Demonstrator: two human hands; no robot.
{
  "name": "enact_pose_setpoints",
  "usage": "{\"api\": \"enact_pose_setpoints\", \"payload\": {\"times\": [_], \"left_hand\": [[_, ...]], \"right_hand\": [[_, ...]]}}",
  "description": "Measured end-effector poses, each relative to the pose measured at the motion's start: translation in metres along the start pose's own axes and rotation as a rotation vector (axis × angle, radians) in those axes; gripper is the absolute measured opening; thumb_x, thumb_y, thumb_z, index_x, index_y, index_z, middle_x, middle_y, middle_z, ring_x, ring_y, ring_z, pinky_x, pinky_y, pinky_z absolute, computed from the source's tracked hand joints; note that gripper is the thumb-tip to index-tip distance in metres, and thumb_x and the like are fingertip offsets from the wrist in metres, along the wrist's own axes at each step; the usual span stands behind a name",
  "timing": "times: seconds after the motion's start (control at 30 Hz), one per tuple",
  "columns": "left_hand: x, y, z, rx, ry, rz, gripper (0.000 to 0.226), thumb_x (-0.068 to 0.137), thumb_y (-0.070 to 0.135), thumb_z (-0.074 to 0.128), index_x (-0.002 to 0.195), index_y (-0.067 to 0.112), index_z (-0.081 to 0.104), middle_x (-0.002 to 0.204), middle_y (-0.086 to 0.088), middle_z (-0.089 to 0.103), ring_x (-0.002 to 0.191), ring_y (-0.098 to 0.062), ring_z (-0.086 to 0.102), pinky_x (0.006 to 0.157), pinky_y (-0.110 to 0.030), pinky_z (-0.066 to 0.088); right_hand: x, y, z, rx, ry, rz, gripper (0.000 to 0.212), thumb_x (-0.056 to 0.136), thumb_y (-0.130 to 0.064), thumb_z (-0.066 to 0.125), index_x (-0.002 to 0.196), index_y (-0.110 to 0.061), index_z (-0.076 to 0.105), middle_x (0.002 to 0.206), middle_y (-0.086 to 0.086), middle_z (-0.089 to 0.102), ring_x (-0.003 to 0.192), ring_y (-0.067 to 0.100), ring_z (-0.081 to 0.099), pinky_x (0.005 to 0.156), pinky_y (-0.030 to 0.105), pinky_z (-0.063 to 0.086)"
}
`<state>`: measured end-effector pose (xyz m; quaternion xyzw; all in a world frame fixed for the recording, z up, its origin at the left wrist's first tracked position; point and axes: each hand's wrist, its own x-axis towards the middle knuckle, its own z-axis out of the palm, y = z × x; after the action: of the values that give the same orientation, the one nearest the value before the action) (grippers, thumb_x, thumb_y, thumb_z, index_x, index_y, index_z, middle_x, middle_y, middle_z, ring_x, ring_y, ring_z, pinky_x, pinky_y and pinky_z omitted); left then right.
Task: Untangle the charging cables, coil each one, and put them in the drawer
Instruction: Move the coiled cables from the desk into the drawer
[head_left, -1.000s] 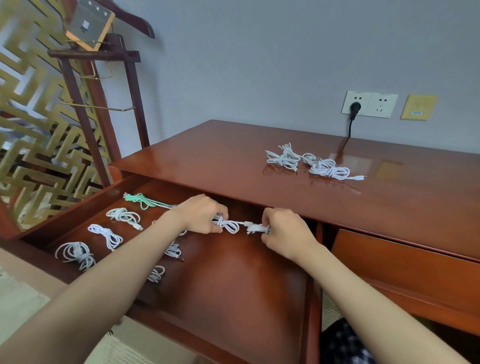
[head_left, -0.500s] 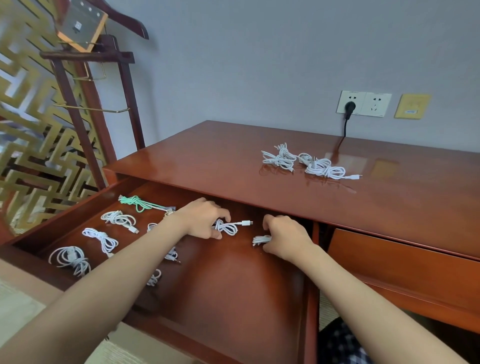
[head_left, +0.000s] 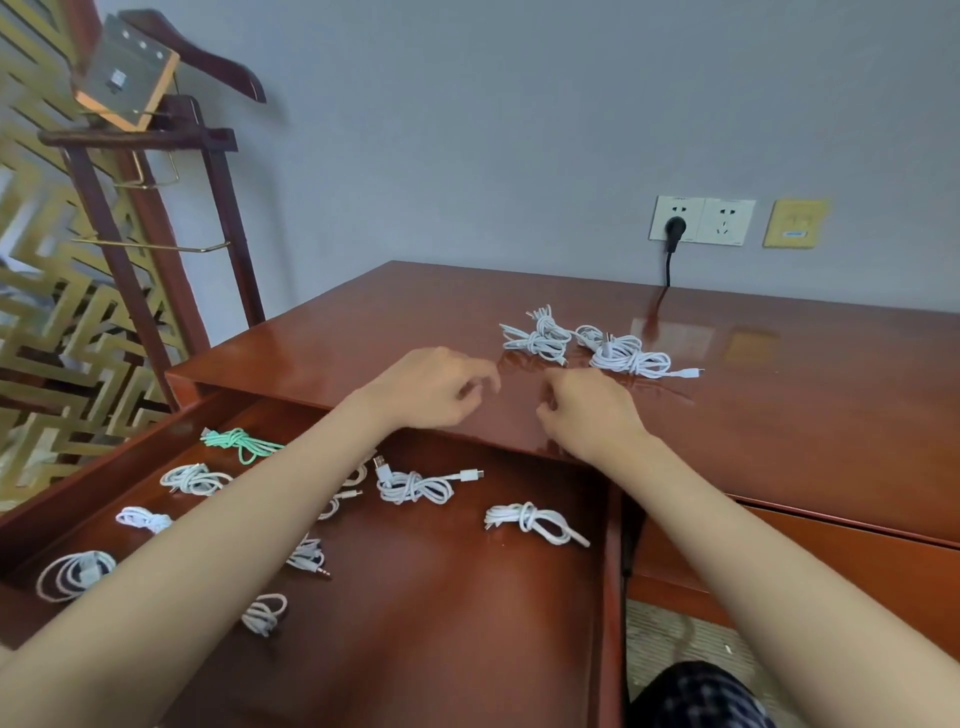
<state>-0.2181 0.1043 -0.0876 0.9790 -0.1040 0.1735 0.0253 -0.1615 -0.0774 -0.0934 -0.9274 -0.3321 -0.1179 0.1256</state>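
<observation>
Empty and loosely curled, left hand (head_left: 436, 387) and right hand (head_left: 592, 410) are hovering over the desk (head_left: 779, 441) edge, tangled cables (head_left: 582, 345) lying at one o'clock, coiled cables (head_left: 415, 487) sitting in the drawer (head_left: 467, 649) at seven, left forearm hiding some.

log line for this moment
left hand: empty | right hand: empty | cable pile: on desk | drawer: open, coiled cables inside

There is only one view, from the person's head. It looks forward and down over the open drawer (head_left: 441, 634) and the table (head_left: 789, 447), close to both, toward the wall (head_left: 519, 130).
</observation>
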Motion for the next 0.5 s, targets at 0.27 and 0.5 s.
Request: {"api": "enact_pose_setpoints", "payload": {"times": [0.27,0.5], "left_hand": [[0.070,0.006,0.023,0.182,-0.184,-0.014,0.054,0.085,0.015,0.051,0.137,0.013,0.038,0.141,-0.006,0.043,0.129,-0.024,0.038,0.103,-0.034,0.030],[0.107,0.018,0.045,0.354,-0.267,-0.060,0.069,0.089,0.020,0.050,0.147,0.008,0.015,0.155,-0.012,0.016,0.144,-0.027,0.012,0.116,-0.039,0.011]], "right_hand": [[0.033,0.065,0.005,-0.139,0.022,0.147,0.056,0.083,-0.010,0.052,0.136,-0.005,0.034,0.137,0.014,0.038,0.128,0.032,0.034,0.099,0.040,0.033],[0.046,0.090,0.015,-0.156,-0.090,0.211,0.068,0.088,-0.018,0.048,0.145,-0.002,0.014,0.151,0.012,0.019,0.138,0.028,0.019,0.111,0.039,0.021]]}}
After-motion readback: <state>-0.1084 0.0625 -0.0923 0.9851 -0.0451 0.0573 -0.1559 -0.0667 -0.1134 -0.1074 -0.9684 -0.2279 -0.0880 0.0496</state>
